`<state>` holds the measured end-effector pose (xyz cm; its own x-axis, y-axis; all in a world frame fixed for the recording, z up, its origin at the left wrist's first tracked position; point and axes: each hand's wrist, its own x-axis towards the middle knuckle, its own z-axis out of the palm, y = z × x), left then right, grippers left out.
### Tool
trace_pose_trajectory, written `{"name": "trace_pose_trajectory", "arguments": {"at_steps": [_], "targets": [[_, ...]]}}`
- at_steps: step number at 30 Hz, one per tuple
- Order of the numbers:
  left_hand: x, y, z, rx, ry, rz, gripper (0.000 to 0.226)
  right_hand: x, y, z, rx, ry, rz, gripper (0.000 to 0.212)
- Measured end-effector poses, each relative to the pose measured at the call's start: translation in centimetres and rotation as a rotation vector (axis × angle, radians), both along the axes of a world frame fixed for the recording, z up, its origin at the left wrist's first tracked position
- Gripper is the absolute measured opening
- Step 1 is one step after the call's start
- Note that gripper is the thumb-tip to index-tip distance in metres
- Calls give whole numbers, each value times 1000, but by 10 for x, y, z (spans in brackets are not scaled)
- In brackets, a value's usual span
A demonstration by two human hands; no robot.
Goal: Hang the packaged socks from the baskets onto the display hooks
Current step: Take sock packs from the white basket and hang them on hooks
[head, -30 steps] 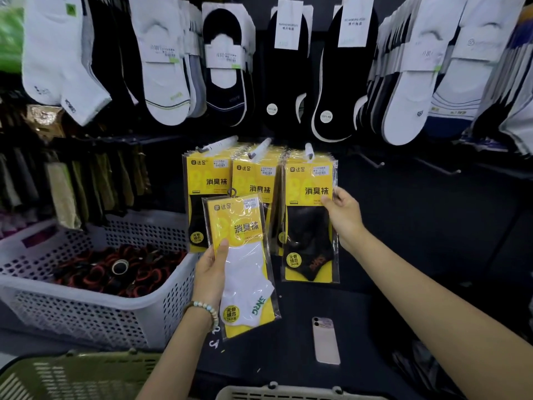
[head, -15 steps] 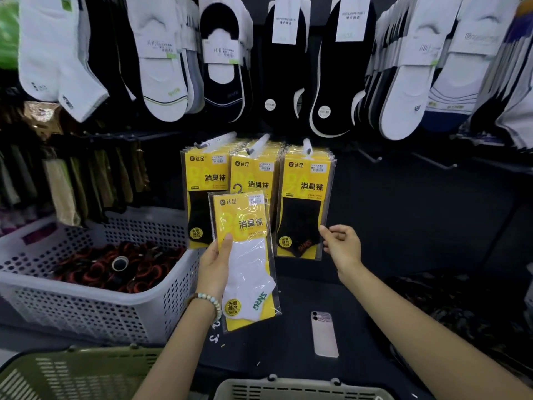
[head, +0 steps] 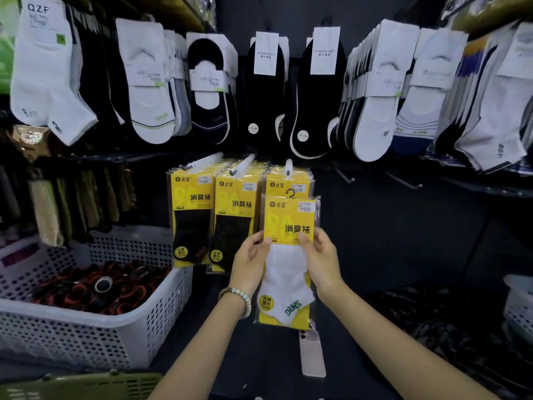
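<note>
A yellow pack with a white sock (head: 288, 255) is held upright in front of the rightmost hanging stack (head: 287, 184). My left hand (head: 250, 261) pinches its left edge and my right hand (head: 321, 259) pinches its right edge. The pack's small black hook sits just below the white display hook (head: 288, 164). Two more stacks of yellow packs with black socks (head: 191, 217) hang on hooks to the left. An empty hook (head: 343, 176) sticks out further right.
A white perforated basket (head: 161, 316) with red-black items stands at the left. A green basket rim (head: 80, 383) lies at the bottom left. A phone (head: 313, 356) lies on the dark shelf below the pack. Loose socks hang in rows above.
The white-sock pack moved right and up, from in front of the middle stack to the rightmost one. My right hand came in and took hold of its right edge.
</note>
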<state>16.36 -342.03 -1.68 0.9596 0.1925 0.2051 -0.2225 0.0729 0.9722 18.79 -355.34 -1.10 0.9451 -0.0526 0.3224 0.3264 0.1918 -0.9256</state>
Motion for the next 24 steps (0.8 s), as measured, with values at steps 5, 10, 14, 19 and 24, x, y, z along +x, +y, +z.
{"name": "trace_pose_trajectory", "arguments": {"at_steps": [5, 10, 14, 19, 24], "targets": [[9, -12, 10, 166, 10, -44, 47, 16, -16, 14, -15, -34, -139, 11], [20, -12, 13, 186, -58, -2, 52, 41, -10, 34, -117, -78, -112, 12], [35, -5, 5, 207, -71, 37, 54, 62, 1, 34, -143, -56, -92, 10], [64, -5, -6, 234, -82, 21, 57, 88, 1, 22, -103, -29, -92, 8], [101, -12, -10, 289, -108, 70, 61, 123, 1, 19, -72, 6, -108, 9]]}}
